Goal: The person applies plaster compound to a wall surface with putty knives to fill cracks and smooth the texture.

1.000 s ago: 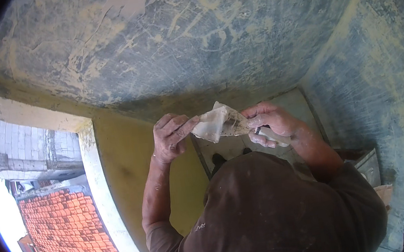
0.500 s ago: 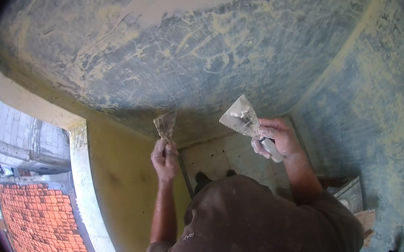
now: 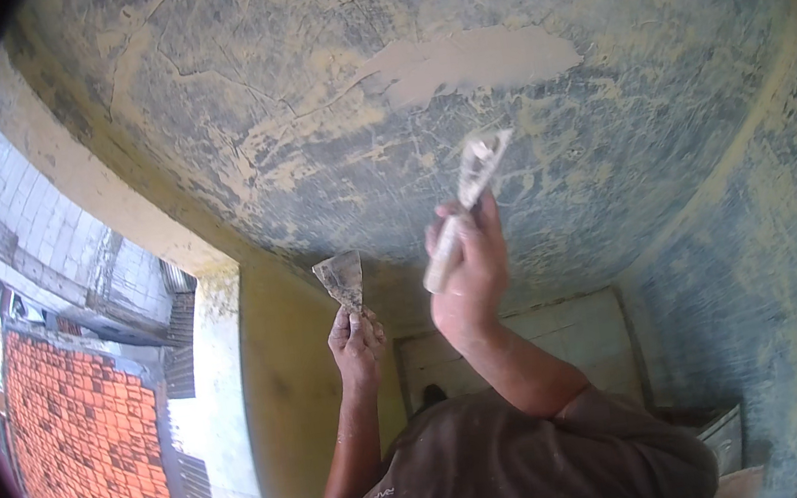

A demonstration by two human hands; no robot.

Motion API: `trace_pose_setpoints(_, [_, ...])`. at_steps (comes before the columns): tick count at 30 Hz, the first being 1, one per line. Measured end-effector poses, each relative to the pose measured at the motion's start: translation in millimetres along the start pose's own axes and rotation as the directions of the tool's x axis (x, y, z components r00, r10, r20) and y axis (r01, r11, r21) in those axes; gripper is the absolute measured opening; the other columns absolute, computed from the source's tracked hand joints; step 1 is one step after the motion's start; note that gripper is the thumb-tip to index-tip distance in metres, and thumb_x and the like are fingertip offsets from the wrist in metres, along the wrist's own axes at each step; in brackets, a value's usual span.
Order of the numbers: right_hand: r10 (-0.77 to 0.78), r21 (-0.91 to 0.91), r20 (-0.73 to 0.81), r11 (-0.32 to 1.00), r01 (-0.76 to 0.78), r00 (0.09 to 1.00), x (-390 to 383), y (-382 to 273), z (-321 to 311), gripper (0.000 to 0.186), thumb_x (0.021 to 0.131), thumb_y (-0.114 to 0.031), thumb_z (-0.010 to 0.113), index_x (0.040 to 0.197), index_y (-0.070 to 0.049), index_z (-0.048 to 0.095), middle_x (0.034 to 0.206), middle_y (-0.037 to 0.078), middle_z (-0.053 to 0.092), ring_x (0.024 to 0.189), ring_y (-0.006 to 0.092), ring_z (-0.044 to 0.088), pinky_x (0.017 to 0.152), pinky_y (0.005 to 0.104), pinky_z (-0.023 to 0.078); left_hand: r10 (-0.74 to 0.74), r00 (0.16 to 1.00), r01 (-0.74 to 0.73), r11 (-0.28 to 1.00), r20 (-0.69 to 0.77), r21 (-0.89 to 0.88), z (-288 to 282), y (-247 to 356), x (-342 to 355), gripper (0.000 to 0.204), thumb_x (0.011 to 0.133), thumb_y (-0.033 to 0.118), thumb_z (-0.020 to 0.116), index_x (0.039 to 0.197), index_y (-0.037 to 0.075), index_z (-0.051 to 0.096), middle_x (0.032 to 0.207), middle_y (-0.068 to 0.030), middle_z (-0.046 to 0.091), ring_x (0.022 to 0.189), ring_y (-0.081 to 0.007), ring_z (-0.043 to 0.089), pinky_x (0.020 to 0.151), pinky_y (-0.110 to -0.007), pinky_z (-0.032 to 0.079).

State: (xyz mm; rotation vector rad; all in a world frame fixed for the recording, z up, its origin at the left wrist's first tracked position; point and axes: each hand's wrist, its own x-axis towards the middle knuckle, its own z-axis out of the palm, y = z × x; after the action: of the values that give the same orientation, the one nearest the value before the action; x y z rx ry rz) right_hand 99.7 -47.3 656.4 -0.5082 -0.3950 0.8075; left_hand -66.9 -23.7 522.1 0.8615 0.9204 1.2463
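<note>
My left hand is closed on a putty knife, its wide, stained blade pointing up. My right hand, higher and further right, grips the pale handle of a second putty knife; its white-smeared blade tilts up to the right and is slightly blurred. Behind and above both tools is a mottled blue-grey wall with cracks, yellowish streaks and a smooth pale patch of filler. Whether the right blade touches that wall I cannot tell; it appears below the patch.
A yellow wall and a white-edged opening are on my left, with an orange tiled roof outside. A blue-grey side wall is on my right, a metal object low beside it. My dark shoe shows on the pale floor.
The two blades, together a second ago, have separated. My right hand has risen and swung leftward, turning its knife upright toward the wall. The view has shifted, showing the filler patch lower in frame.
</note>
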Motion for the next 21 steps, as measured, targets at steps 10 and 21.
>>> trace_pose_setpoints(10, [-0.486,-0.164,-0.021,0.864,0.476,0.874,68.7,102.6,110.1,0.055,0.100,-0.010,0.049,0.145,-0.004,0.019,0.104,0.004,0.047,0.083,0.0101,0.045,0.075,0.0260,0.044,0.115,0.993,-0.116,0.992,0.018,0.047,-64.0,29.5,35.7,0.011,0.099,0.015,0.047,0.099,0.006,0.054,0.071,0.0009,0.049,0.056,-0.0084,0.045,0.051,-0.023,0.040])
trace_pose_setpoints(21, [-0.612,-0.469,-0.102,0.725,0.505,0.784,95.3,152.3,136.5,0.047,0.102,-0.011,0.039,0.140,0.006,0.016,0.098,0.008,0.038,0.085,0.0129,0.038,0.081,0.0303,0.038,0.070,0.988,-0.074,0.997,0.137,0.023,-92.4,31.1,38.5,0.013,0.100,0.016,0.049,0.103,0.005,0.055,0.076,-0.0024,0.055,0.057,-0.0093,0.048,0.049,-0.023,0.040])
